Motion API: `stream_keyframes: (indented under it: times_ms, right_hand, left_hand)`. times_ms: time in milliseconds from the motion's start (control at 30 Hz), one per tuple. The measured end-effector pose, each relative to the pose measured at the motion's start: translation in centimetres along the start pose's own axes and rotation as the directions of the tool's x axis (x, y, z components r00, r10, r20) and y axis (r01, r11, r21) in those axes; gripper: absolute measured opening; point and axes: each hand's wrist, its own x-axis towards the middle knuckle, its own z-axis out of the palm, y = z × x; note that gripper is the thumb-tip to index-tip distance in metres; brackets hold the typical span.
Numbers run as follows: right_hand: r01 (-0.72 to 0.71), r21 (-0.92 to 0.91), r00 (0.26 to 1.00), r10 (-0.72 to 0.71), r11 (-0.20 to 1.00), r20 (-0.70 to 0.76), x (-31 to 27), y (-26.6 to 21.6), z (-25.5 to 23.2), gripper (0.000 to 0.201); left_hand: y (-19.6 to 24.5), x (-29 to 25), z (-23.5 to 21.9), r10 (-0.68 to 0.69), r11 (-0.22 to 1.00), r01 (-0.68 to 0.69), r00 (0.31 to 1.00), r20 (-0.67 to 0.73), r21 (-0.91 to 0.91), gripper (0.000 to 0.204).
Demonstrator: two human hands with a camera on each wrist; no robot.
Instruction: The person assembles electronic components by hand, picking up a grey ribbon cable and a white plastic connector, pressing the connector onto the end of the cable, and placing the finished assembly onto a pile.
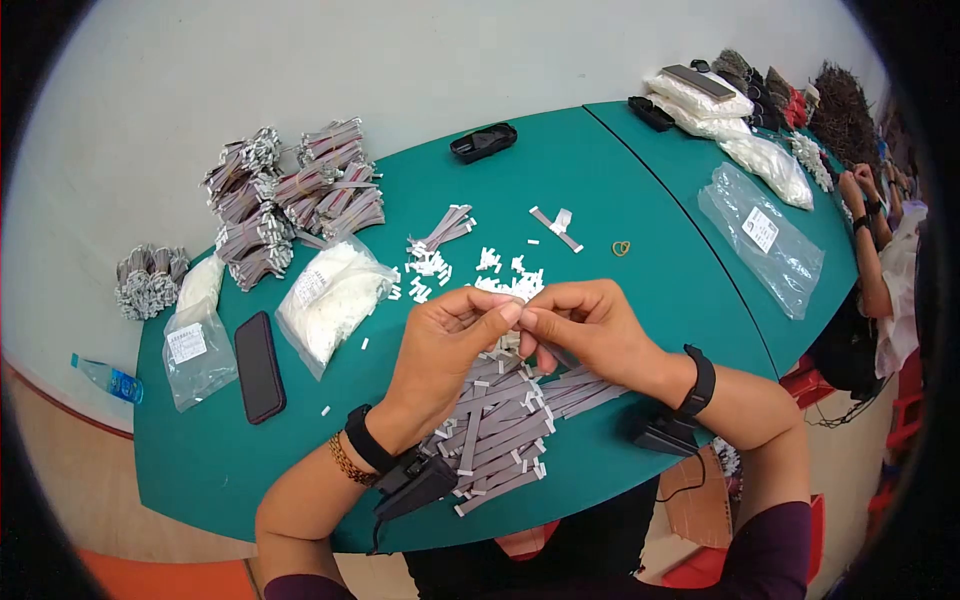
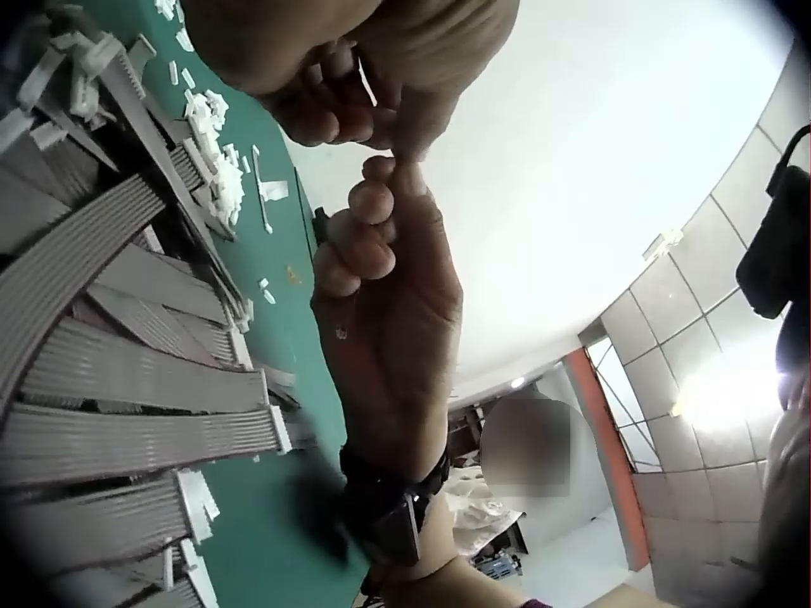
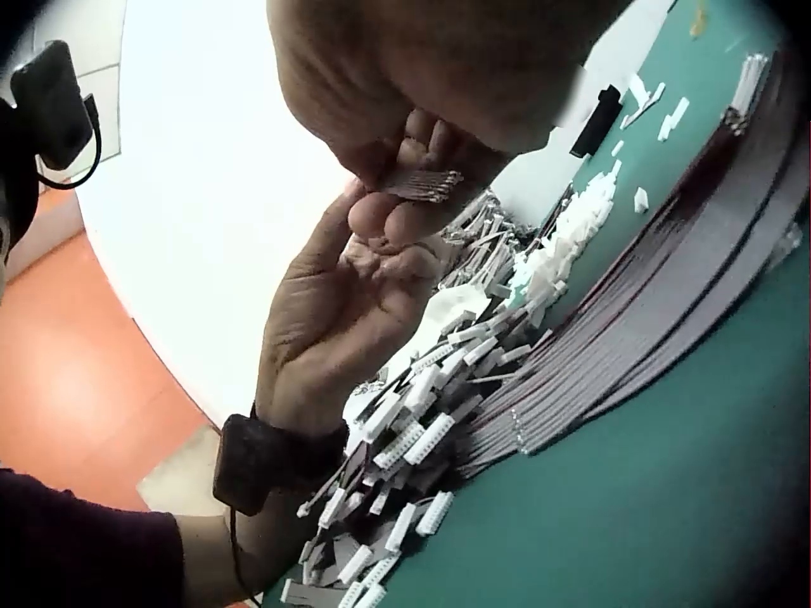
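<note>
Both hands meet fingertip to fingertip over the table in the head view. The left hand (image 1: 440,345) pinches with thumb and index finger at the meeting point, and the right hand (image 1: 590,325) pinches there from the other side. In the right wrist view a short grey ribbon cable (image 3: 418,186) with bare metal wire ends shows among the fingers; its other end is hidden in the pinch. Beneath the hands lies a pile of grey ribbon cables (image 1: 500,430) with white connectors. Just beyond them is a heap of small white connector housings (image 1: 510,283).
Bundled ribbon cables (image 1: 290,195) are stacked at the back left. Nearby lie a bag of white parts (image 1: 335,295), a phone (image 1: 260,367) and a bottle (image 1: 107,378). A black case (image 1: 483,142) sits at the back; an empty plastic bag (image 1: 765,240) lies right. Another person's arms (image 1: 868,230) show far right.
</note>
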Motion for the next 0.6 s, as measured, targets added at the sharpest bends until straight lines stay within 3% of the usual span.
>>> stream_keyframes:
  times_ms: [267,600]
  right_hand:
    - [0.043,-0.026,0.997,-0.045,0.999,-0.063,-0.20,-0.25,0.42,0.017]
    - [0.055,-0.048,0.998,-0.057,0.997,-0.035,0.17,0.39,0.37,0.017]
  left_hand:
    - [0.11,0.01,-0.09,0.012,1.000,-0.012,1.000,-0.001,-0.004,0.015]
    - [-0.17,0.00,0.12,0.173,0.981,-0.171,0.985,-0.012,0.094,0.005]
